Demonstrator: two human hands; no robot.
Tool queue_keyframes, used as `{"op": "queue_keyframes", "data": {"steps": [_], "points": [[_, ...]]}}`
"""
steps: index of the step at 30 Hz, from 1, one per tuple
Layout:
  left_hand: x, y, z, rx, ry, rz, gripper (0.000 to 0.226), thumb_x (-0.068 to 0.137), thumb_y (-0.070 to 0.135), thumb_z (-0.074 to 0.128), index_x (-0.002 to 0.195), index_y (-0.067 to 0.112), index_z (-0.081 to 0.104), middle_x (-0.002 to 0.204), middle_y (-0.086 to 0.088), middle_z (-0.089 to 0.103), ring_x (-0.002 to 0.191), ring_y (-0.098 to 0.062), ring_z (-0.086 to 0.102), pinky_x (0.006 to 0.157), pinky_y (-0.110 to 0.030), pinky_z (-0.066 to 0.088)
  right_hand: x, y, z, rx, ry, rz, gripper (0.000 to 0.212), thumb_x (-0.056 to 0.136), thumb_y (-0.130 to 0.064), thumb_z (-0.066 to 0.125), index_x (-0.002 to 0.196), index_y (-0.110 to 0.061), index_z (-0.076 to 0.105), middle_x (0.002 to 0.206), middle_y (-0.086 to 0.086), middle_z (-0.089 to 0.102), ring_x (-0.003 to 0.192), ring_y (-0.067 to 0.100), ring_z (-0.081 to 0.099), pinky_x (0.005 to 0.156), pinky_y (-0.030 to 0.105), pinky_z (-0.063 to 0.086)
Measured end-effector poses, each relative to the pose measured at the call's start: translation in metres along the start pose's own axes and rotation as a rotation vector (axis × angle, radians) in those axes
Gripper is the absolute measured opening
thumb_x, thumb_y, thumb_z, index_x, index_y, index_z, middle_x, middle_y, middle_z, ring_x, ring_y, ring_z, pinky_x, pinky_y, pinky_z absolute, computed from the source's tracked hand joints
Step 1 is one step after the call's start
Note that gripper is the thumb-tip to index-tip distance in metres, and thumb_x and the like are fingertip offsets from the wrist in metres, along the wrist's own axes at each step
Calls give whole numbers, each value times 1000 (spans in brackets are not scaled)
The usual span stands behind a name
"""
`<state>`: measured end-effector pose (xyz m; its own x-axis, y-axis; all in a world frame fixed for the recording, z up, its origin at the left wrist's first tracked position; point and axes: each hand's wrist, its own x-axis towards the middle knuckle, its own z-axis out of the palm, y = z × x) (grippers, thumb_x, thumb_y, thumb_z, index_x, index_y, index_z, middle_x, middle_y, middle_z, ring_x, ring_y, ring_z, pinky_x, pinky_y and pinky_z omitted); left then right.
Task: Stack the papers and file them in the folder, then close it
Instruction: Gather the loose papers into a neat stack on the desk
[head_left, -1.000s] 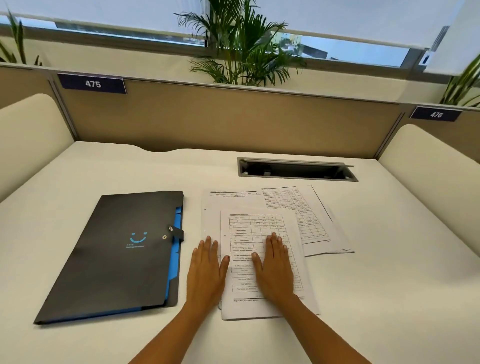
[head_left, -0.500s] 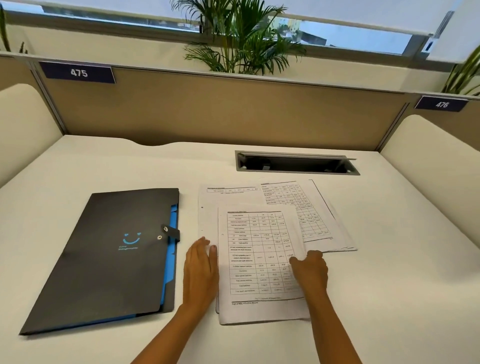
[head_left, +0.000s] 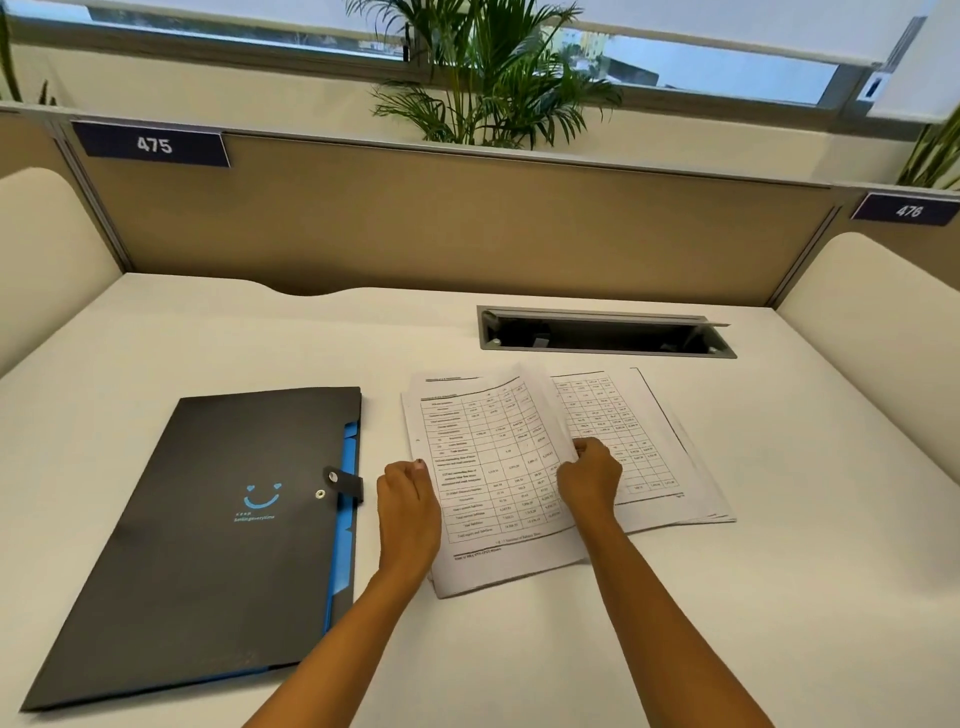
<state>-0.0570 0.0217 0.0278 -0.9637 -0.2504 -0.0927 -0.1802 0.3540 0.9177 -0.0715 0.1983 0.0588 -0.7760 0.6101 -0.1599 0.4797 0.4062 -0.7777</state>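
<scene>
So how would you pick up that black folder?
Probably by its long right edge, coming in from the papers' side. The black folder lies flat and closed on the desk, and that edge, near the snap strap, shows blue dividers peeking out, so fingers could slip under the cover there. The left hand is already right next to it.

An office — numbered desk signs (head_left: 150, 145), a partition panel (head_left: 467, 223) and a cable tray (head_left: 605, 332).

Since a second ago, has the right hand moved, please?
Yes. The right hand slid from the top sheet's middle to its right edge, away from the folder, curling closed on it.
</scene>
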Motion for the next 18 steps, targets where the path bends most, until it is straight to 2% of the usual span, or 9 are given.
{"op": "queue_keyframes", "data": {"steps": [2, 4, 6, 9, 13, 16, 18], "points": [[8, 6, 1, 33, -17, -41, 30, 99, 23, 36, 115, 0, 46, 118, -18, 53, 96, -22, 51, 76, -26, 38, 10, -1, 10, -119, 39, 16, 33, 81, -4, 64, 113, -2, 56, 119, 19, 61, 109, 37, 56, 91, 45, 52], [16, 12, 2, 61, -42, -75, 31, 98, 17, 39, 125, 0, 42, 127, -19, 49, 105, -27, 52, 79, -26, 39, 14, -1, 16, -278, 65, 32, 40, 81, -11, 63, 119, -5, 52, 123, 18, 54, 114, 36, 48, 94, 44, 45], [22, 17, 4, 77, -69, -101, 33, 97, 10, 41, 128, 1, 38, 130, -18, 48, 100, -23, 51, 78, -26, 40, 15, 0, 20, -337, 62, 14, 45, 81, -13, 61, 123, -4, 47, 125, 19, 50, 114, 35, 47, 93, 42, 44], [29, 21, 7, 76, -136, -119, 38, 95, 5, 44, 131, 3, 33, 130, -17, 52, 100, -24, 54, 76, -28, 46, 20, 2, 18, -264, 55, 21, 43, 82, -11, 62, 122, -4, 47, 121, 18, 55, 106, 36, 56, 85, 43, 51], [30, 25, 15, 84, -211, -90, 46, 93, 5, 49, 135, 4, 31, 131, -16, 57, 113, -31, 59, 88, -36, 52, 32, 5, 0, -183, 47, 99, 33, 84, -9, 61, 116, -7, 50, 116, 17, 63, 102, 36, 62, 80, 41, 53], [30, 26, 27, 106, -250, -66, 44, 92, 8, 54, 132, 0, 39, 131, -14, 57, 105, -26, 61, 87, -31, 51, 44, 13, -20, -126, 107, 113, 33, 84, -5, 61, 116, -7, 53, 115, 18, 64, 102, 37, 62, 82, 43, 53], [29, 26, 37, 134, -271, -30, 44, 91, 10, 55, 132, 1, 43, 132, -12, 55, 107, -24, 59, 90, -28, 47, 53, 21, -34, -97, 160, 134, 35, 83, -4, 62, 117, -8, 54, 116, 18, 63, 103, 38, 62, 83, 44, 53]]}}
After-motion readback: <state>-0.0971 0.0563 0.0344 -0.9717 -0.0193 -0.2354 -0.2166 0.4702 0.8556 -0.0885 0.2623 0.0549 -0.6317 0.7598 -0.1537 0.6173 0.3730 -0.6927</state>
